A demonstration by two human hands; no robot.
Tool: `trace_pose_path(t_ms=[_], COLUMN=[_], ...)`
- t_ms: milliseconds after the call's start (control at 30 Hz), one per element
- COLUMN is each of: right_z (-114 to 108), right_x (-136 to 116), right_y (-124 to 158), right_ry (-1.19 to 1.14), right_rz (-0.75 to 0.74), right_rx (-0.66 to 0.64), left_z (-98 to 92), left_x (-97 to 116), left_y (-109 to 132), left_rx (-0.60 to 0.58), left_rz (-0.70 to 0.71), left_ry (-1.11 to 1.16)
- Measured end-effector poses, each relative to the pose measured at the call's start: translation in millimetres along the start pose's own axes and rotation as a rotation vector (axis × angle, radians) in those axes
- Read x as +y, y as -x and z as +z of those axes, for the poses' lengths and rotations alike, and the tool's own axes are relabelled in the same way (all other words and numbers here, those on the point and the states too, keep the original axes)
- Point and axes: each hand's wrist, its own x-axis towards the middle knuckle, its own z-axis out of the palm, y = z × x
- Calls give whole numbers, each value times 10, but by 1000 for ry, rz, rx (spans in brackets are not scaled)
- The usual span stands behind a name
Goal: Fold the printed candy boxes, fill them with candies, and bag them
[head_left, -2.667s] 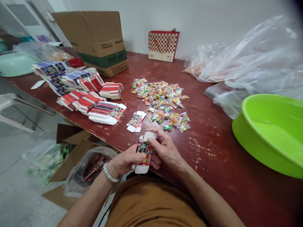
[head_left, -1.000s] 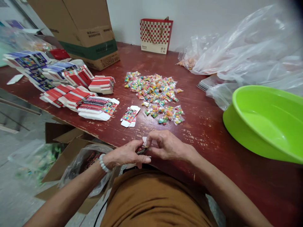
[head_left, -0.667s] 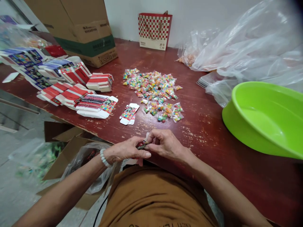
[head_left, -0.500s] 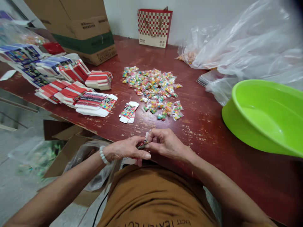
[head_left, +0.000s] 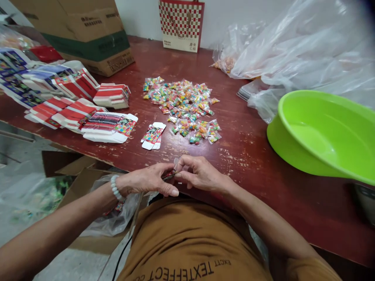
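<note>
One small box (head_left: 169, 175) sits between the two hands, right by the near edge of the surface (head_left: 249, 128). The left hand (head_left: 149, 179) is curled around it with fingers partly closed, and the right hand (head_left: 199, 173) has its fingers pinched nearly together at the pale flap (head_left: 175, 163). The hands cover most of the box, so only a dark sliver of printing shows. Just past them is a scuffed strip of surface, then a few flat boxes (head_left: 153, 135) and the sweets (head_left: 183, 102). Stacks (head_left: 96, 125) crowd the left; on the right, a wider stretch runs to the green basin (head_left: 283, 134), well apart from the right hand. Couple of seconds back the box's printed face was turned up; now it's tipped mostly out of sight. Sweets and stacks look the same, just further left in view.
</note>
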Motion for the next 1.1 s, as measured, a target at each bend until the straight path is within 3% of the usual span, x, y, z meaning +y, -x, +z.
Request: trace_pose_path(t_ms=[200,300,500,667,867,1000,1100], right_z=[-33,-66,-74,-89,-199,-149,-70], right_x=[17,27,5,19,-32,-59,-30], right_y=[-74,-102,-88,-34,-4,-36,-82], right_ry=[139,56,29,55,56,78,4], right_rz=[-182,-172,-85,-115,-152,-216,-164], right_rx=[12,-31,-132,-195,-217,-81,229], left_z=[-34,-55,-100,-151,-133,-150,-103], left_x=[-94,-132,-97,-112,-31,-17,-36], left_y=[-69,-79,-37,-2,-3,-33,-45], left_rx=[113,136,34,90,254,339,438], left_rz=[112,126,104,173,198,198,181], left_ry=[-104,-160,-387,-567,-532,-421,-194])
